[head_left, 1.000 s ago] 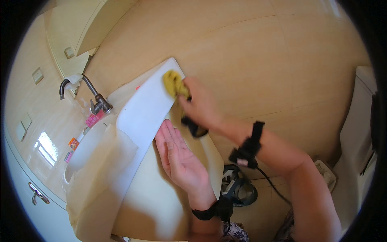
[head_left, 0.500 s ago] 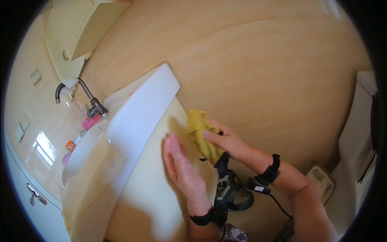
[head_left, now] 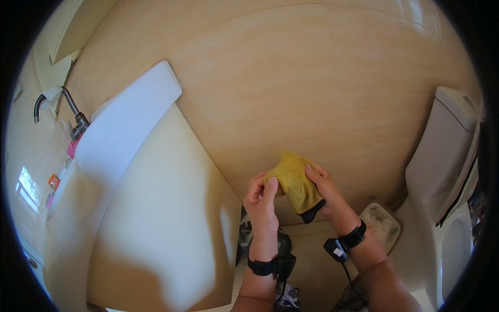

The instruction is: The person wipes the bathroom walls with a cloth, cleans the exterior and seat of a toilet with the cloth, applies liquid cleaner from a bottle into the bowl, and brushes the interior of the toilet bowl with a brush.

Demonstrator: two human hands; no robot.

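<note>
A crumpled yellow cloth [head_left: 295,179] hangs between my two hands, in front of the tiled wall. Its left edge is pinched by my left hand [head_left: 261,200], thumb on top and fingers curled behind. My right hand [head_left: 325,188] grips the opposite side, with its thumb lying on the cloth and most fingers hidden behind it. A black piece [head_left: 312,212] shows at the cloth's lower corner. To the left of my hands stands the cream cabinet panel [head_left: 156,218] beneath the white washbasin [head_left: 130,117]; neither hand touches it.
A dark metal faucet [head_left: 78,112] rises behind the basin, near small pink and orange packages [head_left: 54,181]. At the right stands a white toilet [head_left: 442,151], with a wastebasket [head_left: 383,221] beside it. A dark rounded object [head_left: 284,242] sits on the floor behind my left wrist.
The cloth has moved away from the cabinet panel in my right hand. My left hand, open beside the panel before, has closed on the cloth's edge. The view has shifted rightward.
</note>
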